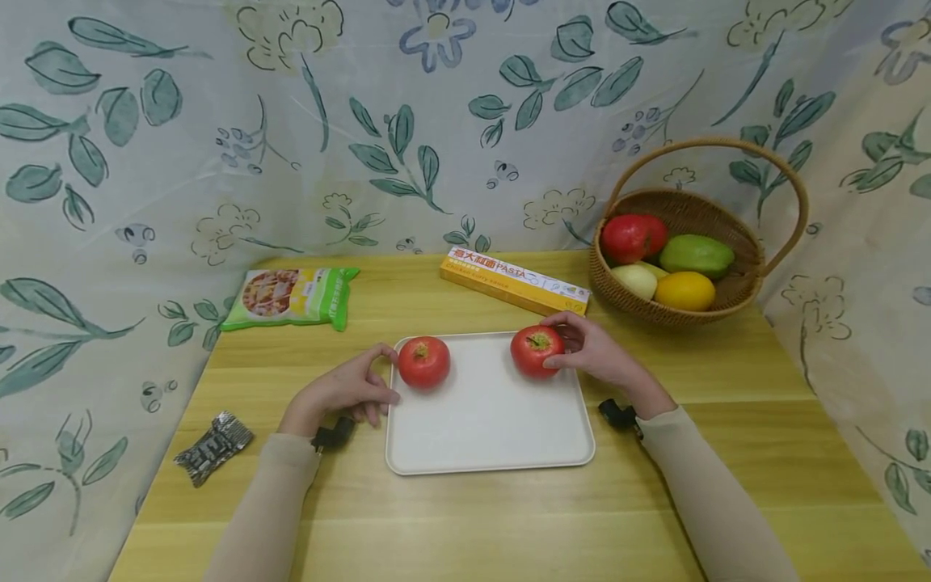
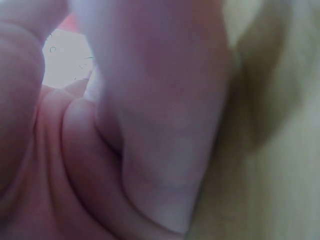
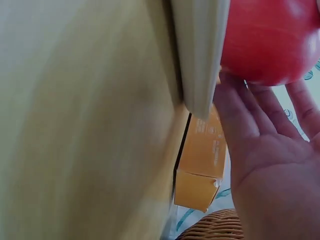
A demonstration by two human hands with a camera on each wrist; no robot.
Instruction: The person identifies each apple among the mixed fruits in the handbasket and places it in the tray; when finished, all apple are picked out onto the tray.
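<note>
A white rectangular tray (image 1: 486,428) lies on the wooden table with two red apples on it. At its far left corner sits one apple (image 1: 424,363); my left hand (image 1: 349,388) is beside it, fingertips right at the fruit and the tray's left rim. Bent fingers and palm fill the left wrist view, a sliver of red showing at the top. Toward the far right corner, my right hand (image 1: 592,352) holds the other apple (image 1: 534,352), thumb on the near side and fingers behind. From the right wrist, fingers show under this apple (image 3: 272,40), close to the tray edge (image 3: 200,60).
Behind the tray lies an orange pasta box (image 1: 515,281). A wicker basket (image 1: 684,319) of assorted fruit stands at back right. On the left are a green food packet (image 1: 291,297) and a small dark-and-silver wrapped packet (image 1: 213,447). Patterned cloth (image 1: 451,153) hangs behind.
</note>
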